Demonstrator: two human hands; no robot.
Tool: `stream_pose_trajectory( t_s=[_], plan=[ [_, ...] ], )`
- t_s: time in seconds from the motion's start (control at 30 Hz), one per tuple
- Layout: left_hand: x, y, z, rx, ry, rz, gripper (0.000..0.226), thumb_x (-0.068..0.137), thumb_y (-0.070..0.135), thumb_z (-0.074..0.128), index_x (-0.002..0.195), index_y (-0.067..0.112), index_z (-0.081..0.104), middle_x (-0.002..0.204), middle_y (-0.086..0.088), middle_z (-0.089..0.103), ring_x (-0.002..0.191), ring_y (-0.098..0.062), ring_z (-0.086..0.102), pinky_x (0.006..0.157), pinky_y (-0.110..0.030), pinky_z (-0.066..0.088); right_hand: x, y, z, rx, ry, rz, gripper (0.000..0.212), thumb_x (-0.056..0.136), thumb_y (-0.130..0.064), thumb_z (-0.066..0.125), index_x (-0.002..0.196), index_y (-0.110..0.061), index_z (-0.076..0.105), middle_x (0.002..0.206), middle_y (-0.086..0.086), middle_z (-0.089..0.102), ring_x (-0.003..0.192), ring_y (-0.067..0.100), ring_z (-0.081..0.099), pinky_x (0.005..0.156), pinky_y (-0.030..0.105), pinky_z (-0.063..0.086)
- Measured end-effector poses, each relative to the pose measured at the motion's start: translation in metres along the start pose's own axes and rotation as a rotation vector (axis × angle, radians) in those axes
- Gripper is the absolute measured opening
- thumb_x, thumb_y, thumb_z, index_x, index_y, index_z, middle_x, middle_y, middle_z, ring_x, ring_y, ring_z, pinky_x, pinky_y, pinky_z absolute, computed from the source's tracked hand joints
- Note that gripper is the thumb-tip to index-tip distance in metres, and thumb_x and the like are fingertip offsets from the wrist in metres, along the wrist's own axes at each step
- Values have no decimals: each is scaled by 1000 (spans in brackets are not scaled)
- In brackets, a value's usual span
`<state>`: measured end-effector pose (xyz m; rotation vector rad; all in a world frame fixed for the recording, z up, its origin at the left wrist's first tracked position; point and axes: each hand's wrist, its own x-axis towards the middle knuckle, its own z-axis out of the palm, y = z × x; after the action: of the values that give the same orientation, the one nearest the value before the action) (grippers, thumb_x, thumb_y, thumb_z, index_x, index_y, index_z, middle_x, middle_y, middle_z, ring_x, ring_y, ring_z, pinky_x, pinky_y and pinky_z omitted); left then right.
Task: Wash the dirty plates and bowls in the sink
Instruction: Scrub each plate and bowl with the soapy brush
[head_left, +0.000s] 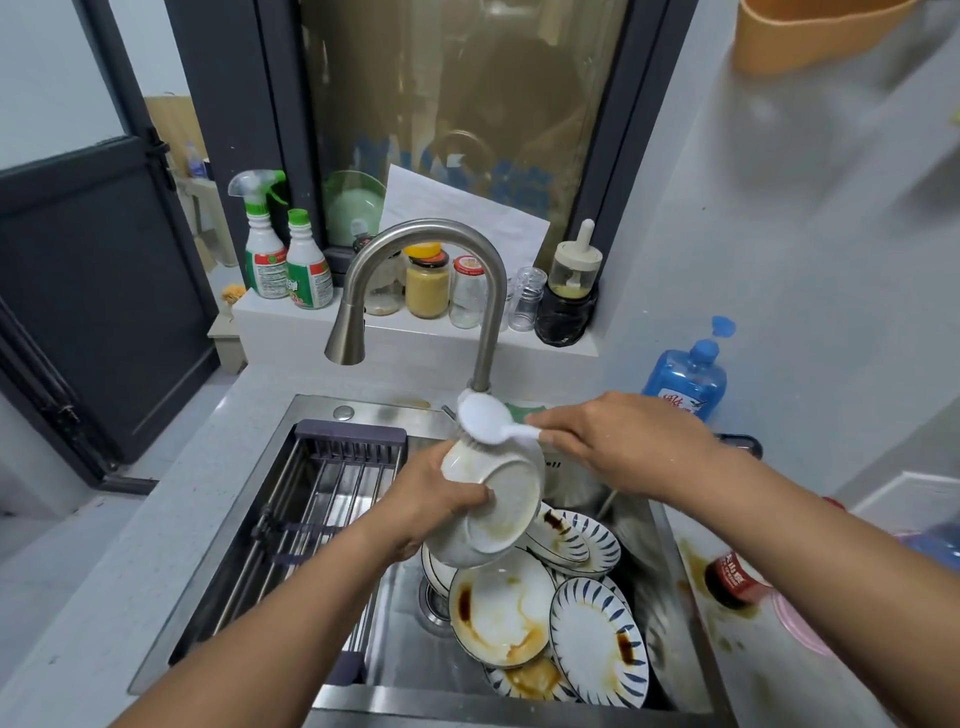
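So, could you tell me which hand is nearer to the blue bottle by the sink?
Right. The right hand, holding the white brush, is just left of the blue bottle. The left hand is farther away, gripping the bowl above the sink.

Stained plates (501, 618) in steel sink (400, 662)

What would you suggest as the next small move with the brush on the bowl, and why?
Probably draw the brush down from the top rim of the bowl across its facing surface. The right hand holds the bristles at that rim, the left hand grips the bowl tilted over the sink, and yellow-brown smears show lower on it.
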<state>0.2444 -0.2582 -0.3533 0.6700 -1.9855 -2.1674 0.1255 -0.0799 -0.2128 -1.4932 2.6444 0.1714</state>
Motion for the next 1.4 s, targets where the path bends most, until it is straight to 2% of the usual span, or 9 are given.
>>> stream_pose_trajectory(
  t_s=[0.37,0.53,0.8,0.93,1.03,1.1,1.2,1.3,1.4],
  plan=[
    [7,-15,-4,-822,205,-226,50,84,1,72,132,10,61,116,-22,73,107,-38,71,80,-55,61,-12,44,41,249,-57,142,34,105,-51,41,137,-59,50,72,-22,48,75,4,49,81,36,52],
    [9,-18,7,-1002,297,-339,36,91,11,68,126,6,60,93,-20,77,90,-39,72,64,-58,61,-31,23,42,177,-62,134,36,105,-55,34,140,-61,40,78,-17,53,73,5,53,77,41,56],
    [13,-23,23,-1010,387,-464,53,89,27,71,135,7,54,124,-19,68,104,-37,66,94,-57,55,-56,-36,72,-85,32,-46,39,109,-52,23,148,-48,18,93,3,57,69,31,62,59,38,54],
    [15,-28,17,-1072,361,-436,52,86,25,75,132,8,59,119,-21,72,111,-40,68,107,-59,46,-61,-17,71,-75,83,24,44,108,-55,19,151,-53,13,94,-4,54,69,24,62,63,38,57],
    [10,-30,13,-1091,341,-389,42,88,23,74,127,11,65,111,-16,76,105,-32,72,94,-45,58,-61,10,60,-25,98,116,46,104,-62,19,150,-62,14,102,-12,59,80,14,62,65,30,53],
    [6,-30,11,-1126,297,-330,37,89,15,71,125,7,63,109,-21,76,105,-34,70,82,-51,62,-57,27,56,26,76,170,44,103,-63,24,147,-66,19,113,-17,65,89,13,64,71,34,55],
    [2,-30,9,-1159,197,-302,57,79,8,72,134,3,58,120,-25,71,118,-41,64,106,-60,47,-49,41,52,121,18,209,41,102,-64,29,144,-67,29,112,-17,66,95,12,63,79,38,57],
    [-5,-31,7,-1093,78,-301,56,81,8,70,134,2,57,126,-24,69,115,-40,67,89,-61,56,-38,55,45,207,-18,245,39,101,-65,30,139,-69,35,123,-16,64,121,17,56,92,43,53],
    [-12,-31,4,-946,-27,-242,53,86,5,65,138,3,55,129,-24,67,114,-38,68,85,-59,59,-29,60,36,222,-36,233,36,102,-61,35,137,-66,43,116,-14,66,105,14,60,85,39,54]
  ],
)
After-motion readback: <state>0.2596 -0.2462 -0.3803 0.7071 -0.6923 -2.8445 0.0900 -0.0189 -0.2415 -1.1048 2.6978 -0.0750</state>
